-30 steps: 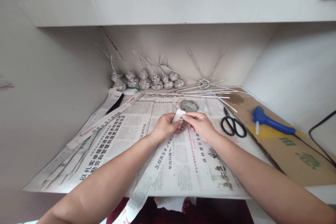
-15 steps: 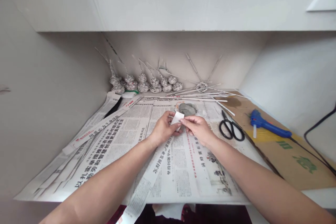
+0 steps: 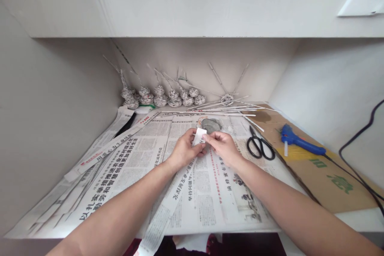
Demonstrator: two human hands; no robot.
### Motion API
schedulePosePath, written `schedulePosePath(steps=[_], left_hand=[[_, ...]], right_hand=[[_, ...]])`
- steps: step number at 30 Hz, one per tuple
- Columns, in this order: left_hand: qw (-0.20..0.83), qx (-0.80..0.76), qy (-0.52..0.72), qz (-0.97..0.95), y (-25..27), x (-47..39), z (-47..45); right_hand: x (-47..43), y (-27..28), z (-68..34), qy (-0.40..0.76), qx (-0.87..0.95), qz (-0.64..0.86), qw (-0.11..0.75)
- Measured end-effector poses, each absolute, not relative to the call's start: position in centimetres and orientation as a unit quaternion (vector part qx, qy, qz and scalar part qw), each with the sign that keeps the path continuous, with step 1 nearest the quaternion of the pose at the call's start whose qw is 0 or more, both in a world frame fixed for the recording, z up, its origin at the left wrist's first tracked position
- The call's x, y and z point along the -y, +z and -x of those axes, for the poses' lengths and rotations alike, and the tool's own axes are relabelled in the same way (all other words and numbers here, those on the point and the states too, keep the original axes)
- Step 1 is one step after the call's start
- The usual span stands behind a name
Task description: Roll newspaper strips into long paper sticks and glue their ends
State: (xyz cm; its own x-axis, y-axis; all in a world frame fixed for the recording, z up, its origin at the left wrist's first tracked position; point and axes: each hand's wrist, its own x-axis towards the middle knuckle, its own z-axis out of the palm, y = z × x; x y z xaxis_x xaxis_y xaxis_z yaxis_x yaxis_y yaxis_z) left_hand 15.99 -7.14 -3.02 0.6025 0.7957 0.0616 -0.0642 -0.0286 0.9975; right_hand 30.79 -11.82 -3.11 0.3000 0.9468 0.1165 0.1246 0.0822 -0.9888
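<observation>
A long newspaper strip [image 3: 163,214] runs from my hands down past the table's front edge. Its upper end stands up as a small white piece between my fingers. My left hand [image 3: 185,150] is closed around the strip just below that end. With thumb and fingers, my right hand [image 3: 221,146] pinches the end's right edge. The two hands nearly touch, and some fingertips are hidden behind the paper. Just beyond them lies a grey, stone-like flat piece [image 3: 211,125]. Black-handled scissors [image 3: 260,146] rest to the right of my right hand.
Newspaper sheets [image 3: 129,176] cover the table. Cut strips [image 3: 99,154] lie at left. Woven paper gourds [image 3: 160,98] line the back, beside thin paper sticks [image 3: 216,110] and a woven starter [image 3: 227,99]. A blue glue gun [image 3: 303,143] with cord lies on cardboard [image 3: 324,184]. A shelf [image 3: 192,4] overhangs.
The view has shifted slightly, so the scene sits a little further left. Both hands keep hold of the strip's end, with only a small shift of the fingers.
</observation>
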Motion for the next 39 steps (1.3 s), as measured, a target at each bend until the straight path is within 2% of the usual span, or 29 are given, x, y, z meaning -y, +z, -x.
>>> schedulePosePath(steps=[3,6,8,10,16,19,24,28,31,35,39], left_hand=[[0.653,-0.299,0.341,-0.606,-2.7,7.1,-16.0],[0.658,-0.308,0.342,-0.596,-2.7,7.0,-16.0],[0.661,-0.304,0.34,-0.596,-2.8,6.9,-15.9],[0.667,-0.299,0.336,-0.594,-3.0,6.8,-15.9],[0.674,-0.294,0.333,-0.59,-3.1,6.6,-15.9],[0.673,-0.293,0.326,-0.595,-3.1,6.6,-15.9],[0.667,-0.291,0.338,-0.596,-2.9,6.7,-15.9],[0.656,-0.287,0.369,-0.593,-2.7,6.5,-15.8],[0.645,-0.291,0.381,-0.595,-2.5,6.4,-15.8],[0.637,-0.292,0.369,-0.61,-2.7,6.4,-15.8],[0.621,-0.276,0.354,-0.643,-3.0,6.7,-15.8]], right_hand=[[11.4,-2.7,-32.4,0.145,0.565,0.619,0.526],[10.5,-2.8,-34.3,-0.014,0.63,0.657,0.414],[10.0,-3.2,-35.2,-0.041,0.658,0.675,0.331],[9.6,-3.7,-35.5,-0.064,0.66,0.693,0.283],[9.8,-4.1,-34.9,-0.121,0.636,0.735,0.204],[10.0,-4.0,-34.8,-0.122,0.633,0.739,0.194],[10.2,-3.2,-34.7,-0.094,0.632,0.731,0.238],[10.7,-2.1,-33.6,-0.052,0.667,0.641,0.376],[11.0,-1.7,-32.8,0.092,0.656,0.594,0.457],[11.2,-2.2,-32.4,0.338,0.58,0.565,0.479],[11.1,-2.6,-32.3,0.434,0.511,0.539,0.51]])
